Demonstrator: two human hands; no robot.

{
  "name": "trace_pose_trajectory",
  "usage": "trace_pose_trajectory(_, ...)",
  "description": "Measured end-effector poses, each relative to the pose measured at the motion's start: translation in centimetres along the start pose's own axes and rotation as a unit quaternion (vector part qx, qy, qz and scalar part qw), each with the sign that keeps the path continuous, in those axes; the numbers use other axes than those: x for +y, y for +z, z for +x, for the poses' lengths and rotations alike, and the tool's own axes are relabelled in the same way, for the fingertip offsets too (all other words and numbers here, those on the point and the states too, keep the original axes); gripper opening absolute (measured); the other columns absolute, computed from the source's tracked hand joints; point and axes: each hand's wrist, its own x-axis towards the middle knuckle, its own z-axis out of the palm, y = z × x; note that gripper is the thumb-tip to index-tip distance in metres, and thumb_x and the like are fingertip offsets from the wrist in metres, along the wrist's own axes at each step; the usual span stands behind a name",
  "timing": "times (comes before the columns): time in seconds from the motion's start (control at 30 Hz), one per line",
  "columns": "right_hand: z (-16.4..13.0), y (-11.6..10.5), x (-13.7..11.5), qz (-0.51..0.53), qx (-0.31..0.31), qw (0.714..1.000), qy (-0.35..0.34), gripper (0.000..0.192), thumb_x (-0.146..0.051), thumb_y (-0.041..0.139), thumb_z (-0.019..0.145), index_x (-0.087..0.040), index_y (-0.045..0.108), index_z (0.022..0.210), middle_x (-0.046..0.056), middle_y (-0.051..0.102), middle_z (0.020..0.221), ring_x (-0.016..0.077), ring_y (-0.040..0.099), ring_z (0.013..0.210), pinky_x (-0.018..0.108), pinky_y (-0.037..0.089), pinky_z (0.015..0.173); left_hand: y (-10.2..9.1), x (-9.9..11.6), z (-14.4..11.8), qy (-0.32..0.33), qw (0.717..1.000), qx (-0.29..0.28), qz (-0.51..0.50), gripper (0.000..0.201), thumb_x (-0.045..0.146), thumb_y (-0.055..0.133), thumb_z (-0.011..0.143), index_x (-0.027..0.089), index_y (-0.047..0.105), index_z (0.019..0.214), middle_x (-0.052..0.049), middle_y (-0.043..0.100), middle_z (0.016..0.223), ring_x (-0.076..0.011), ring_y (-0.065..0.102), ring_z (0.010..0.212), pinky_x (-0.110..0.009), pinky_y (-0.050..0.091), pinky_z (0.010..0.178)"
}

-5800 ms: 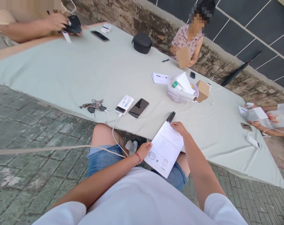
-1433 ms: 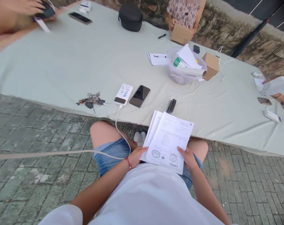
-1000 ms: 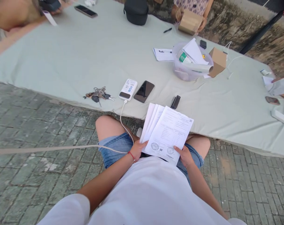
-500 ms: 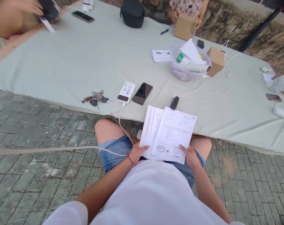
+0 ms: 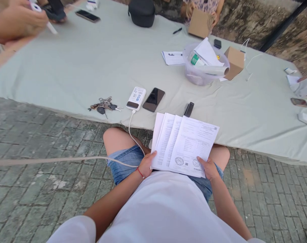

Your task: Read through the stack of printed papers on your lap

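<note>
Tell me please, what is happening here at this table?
A seated person holds a fanned stack of printed papers over the lap, left hand at the lower left edge, right hand at the lower right. On the cloth-covered table ahead lie keys, a power bank with its cable and a dark phone. Other people handle small items at the far side.
</note>
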Motion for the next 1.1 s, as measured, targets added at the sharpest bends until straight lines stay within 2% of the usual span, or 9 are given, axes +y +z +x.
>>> trace_pose_trajectory(0.13,0.3,-1.4,-0.1,-0.005,-0.005,1.000,0.002,0.045,-0.043,0.088,0.072,-0.023,0.076,0.111,0.008,0.078,0.119,0.0326,0.075,0.109,0.043,0.062,0.100,0.2,0.4,-0.9,-0.024,0.999,-0.036,0.009,0.054,0.035,0.096,0.061,0.007,0.077,0.103,-0.020,0.080,0.106,-0.0378,0.076,0.103,-0.050,0.059,0.098)
trace_pose_trajectory(0.23,0.3,-0.9,-0.1,-0.001,-0.013,1.000,0.002,0.047,-0.043,0.089,0.071,-0.024,0.075,0.111,0.007,0.077,0.121,0.0334,0.075,0.112,0.045,0.062,0.101,0.2,0.4,-1.1,-0.014,0.999,-0.040,0.026,0.058,0.027,0.098,0.056,0.009,0.077,0.107,-0.017,0.080,0.105,-0.0359,0.077,0.099,-0.049,0.060,0.095)
trace_pose_trajectory(0.4,0.0,2.2,-0.3,0.008,-0.049,0.999,0.019,0.051,-0.041,0.094,0.065,-0.021,0.076,0.108,0.010,0.077,0.119,0.0370,0.074,0.111,0.055,0.059,0.104,0.1,0.1,-0.7,-0.017,0.999,-0.022,0.021,0.058,0.048,0.094,0.063,0.009,0.078,0.103,-0.015,0.081,0.097,-0.0330,0.078,0.094,-0.044,0.062,0.091)
trace_pose_trajectory(0.5,0.1,2.8,-0.2,0.011,-0.046,0.999,0.019,0.053,-0.041,0.095,0.063,-0.020,0.077,0.108,0.010,0.078,0.119,0.0375,0.074,0.112,0.057,0.057,0.106,0.0,0.0,-0.5,-0.022,1.000,-0.016,0.000,0.059,0.050,0.091,0.067,0.010,0.077,0.107,-0.014,0.081,0.099,-0.0330,0.077,0.097,-0.043,0.062,0.091)
trace_pose_trajectory(0.6,0.3,1.6,0.1,0.005,-0.034,0.999,0.021,0.053,-0.041,0.095,0.063,-0.021,0.076,0.109,0.008,0.077,0.120,0.0367,0.073,0.114,0.054,0.058,0.106,-0.2,0.1,-0.7,-0.016,1.000,-0.003,-0.017,0.055,0.044,0.089,0.072,0.010,0.074,0.113,-0.015,0.081,0.103,-0.0317,0.077,0.098,-0.042,0.063,0.090)
trace_pose_trajectory(0.73,0.3,-0.7,0.3,0.003,-0.021,1.000,0.005,0.054,-0.039,0.094,0.066,-0.023,0.075,0.114,0.008,0.076,0.125,0.0356,0.072,0.117,0.049,0.060,0.104,-0.8,0.4,-1.0,-0.013,0.999,0.024,-0.020,0.043,0.036,0.084,0.079,0.008,0.074,0.110,-0.016,0.080,0.103,-0.0311,0.078,0.099,-0.041,0.064,0.089)
trace_pose_trajectory(0.83,0.0,-1.2,0.2,0.010,-0.018,1.000,-0.007,0.059,-0.038,0.093,0.066,-0.024,0.073,0.120,0.007,0.075,0.127,0.0365,0.070,0.120,0.050,0.060,0.105,-1.1,0.4,-1.1,-0.012,0.999,0.034,-0.024,0.039,0.031,0.081,0.082,0.008,0.072,0.113,-0.017,0.080,0.105,-0.0316,0.077,0.101,-0.042,0.063,0.091)
trace_pose_trajectory(0.93,-0.2,-0.6,0.0,0.005,-0.025,1.000,0.002,0.054,-0.040,0.093,0.066,-0.026,0.075,0.115,0.005,0.076,0.125,0.0359,0.070,0.120,0.051,0.059,0.106,-1.1,0.5,-1.1,-0.005,0.999,0.041,-0.032,0.039,0.028,0.079,0.084,0.009,0.070,0.116,-0.016,0.080,0.109,-0.0313,0.077,0.103,-0.043,0.063,0.093)
trace_pose_trajectory(1.1,-0.6,1.8,-0.4,0.011,-0.045,0.999,0.026,0.056,-0.041,0.095,0.063,-0.025,0.075,0.113,0.006,0.075,0.125,0.0372,0.069,0.122,0.055,0.056,0.109,-0.5,0.6,-1.5,-0.002,0.999,0.004,-0.038,0.049,0.037,0.077,0.086,0.009,0.067,0.126,-0.018,0.076,0.122,-0.0313,0.074,0.113,-0.043,0.059,0.101)
